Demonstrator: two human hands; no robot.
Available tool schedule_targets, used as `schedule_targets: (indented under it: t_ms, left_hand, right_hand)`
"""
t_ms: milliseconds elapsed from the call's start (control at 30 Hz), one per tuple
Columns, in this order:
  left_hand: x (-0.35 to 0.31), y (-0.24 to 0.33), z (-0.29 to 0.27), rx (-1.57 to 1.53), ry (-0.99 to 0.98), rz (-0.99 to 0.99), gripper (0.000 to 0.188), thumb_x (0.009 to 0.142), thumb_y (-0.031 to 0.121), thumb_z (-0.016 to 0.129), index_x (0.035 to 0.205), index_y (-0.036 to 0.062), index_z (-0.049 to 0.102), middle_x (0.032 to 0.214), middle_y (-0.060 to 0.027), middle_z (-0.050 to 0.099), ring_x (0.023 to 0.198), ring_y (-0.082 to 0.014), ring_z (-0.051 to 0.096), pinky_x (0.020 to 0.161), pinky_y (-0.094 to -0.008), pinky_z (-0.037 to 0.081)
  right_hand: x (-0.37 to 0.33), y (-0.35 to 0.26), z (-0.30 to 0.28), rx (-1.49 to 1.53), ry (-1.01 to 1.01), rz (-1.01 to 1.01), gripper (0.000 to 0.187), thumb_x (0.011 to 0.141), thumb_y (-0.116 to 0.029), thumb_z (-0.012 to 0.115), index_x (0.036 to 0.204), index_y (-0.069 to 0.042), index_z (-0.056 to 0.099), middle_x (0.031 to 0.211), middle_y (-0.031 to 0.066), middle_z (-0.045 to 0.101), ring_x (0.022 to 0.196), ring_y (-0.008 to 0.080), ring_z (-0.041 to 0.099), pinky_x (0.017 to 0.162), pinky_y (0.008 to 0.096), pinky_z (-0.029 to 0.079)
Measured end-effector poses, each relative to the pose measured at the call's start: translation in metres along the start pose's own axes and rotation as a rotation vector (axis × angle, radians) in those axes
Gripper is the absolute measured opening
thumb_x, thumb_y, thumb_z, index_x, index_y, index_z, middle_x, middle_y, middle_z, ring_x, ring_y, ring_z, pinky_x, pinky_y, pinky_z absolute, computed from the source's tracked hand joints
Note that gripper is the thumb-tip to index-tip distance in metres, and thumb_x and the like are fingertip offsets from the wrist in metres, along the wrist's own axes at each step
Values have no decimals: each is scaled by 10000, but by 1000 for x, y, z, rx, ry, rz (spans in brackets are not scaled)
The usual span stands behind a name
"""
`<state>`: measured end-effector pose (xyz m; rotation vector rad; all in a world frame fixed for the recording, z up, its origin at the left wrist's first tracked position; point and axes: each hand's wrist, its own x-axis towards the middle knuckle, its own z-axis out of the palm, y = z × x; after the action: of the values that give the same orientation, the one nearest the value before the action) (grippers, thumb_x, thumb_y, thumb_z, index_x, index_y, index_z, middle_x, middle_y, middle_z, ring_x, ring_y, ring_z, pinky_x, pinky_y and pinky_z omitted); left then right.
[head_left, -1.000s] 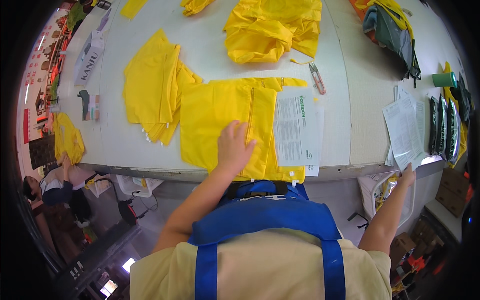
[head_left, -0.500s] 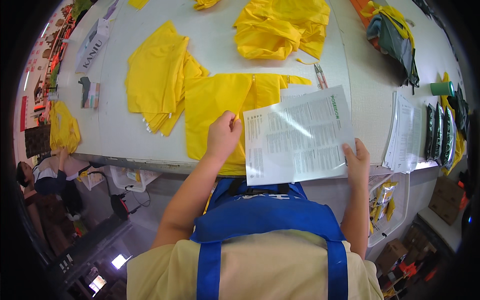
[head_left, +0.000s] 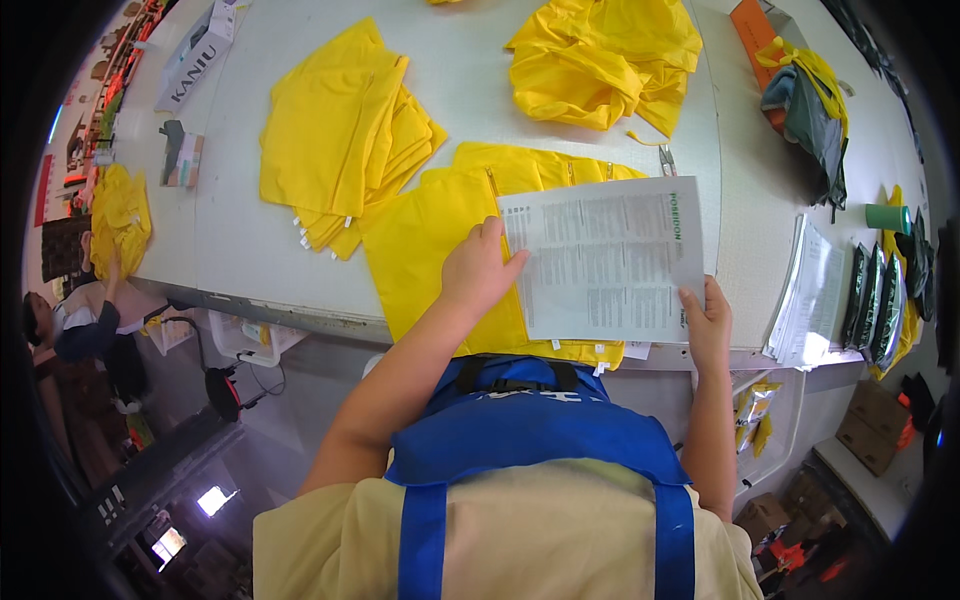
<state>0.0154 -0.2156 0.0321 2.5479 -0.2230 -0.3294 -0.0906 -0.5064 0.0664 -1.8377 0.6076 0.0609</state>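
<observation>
A printed white sheet (head_left: 610,265) lies over a yellow folded garment (head_left: 425,255) at the table's front edge. My right hand (head_left: 708,318) grips the sheet's lower right edge, thumb on top. On the yellow fabric beside the sheet's left edge rests my left hand (head_left: 482,265), its thumb apart from its fingers and close to the paper. Zippers and more yellow layers show above the sheet, and small white tags hang below it. What lies beneath the paper is mostly hidden.
Stacked yellow pieces (head_left: 335,140) lie to the left, a crumpled yellow heap (head_left: 605,65) farther back. Snips (head_left: 667,160) sit behind the sheet. Rightward are more printed sheets (head_left: 808,285), dark packets (head_left: 875,300) and a green roll (head_left: 886,218). Another person (head_left: 85,310) works far left.
The sheet has gone from tilted to flatter and straighter over the garment. My left hand has loosened from a pinch at the fabric, its thumb now spread. More garment layers show above the sheet.
</observation>
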Motion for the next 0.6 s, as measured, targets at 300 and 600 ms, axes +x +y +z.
schedule_targets:
  t_ms: [300, 600]
  left_hand:
    - [10, -27, 1, -164, -89, -123, 297, 792, 96, 555, 1058, 49, 431, 800, -200, 594, 739, -396, 600, 651, -467, 472]
    - [14, 1, 12, -458, -205, 145, 265, 842, 143, 570, 1063, 48, 459, 891, -175, 604, 803, -352, 609, 702, -414, 484]
  right_hand:
    - [27, 16, 28, 135, -74, 51, 218, 900, -103, 547, 1080, 18, 558, 916, 60, 624, 827, 84, 532, 759, 245, 446]
    - [16, 14, 84, -217, -354, -15, 288, 927, -162, 521, 1152, 18, 534, 962, 134, 636, 893, 225, 587, 832, 328, 460]
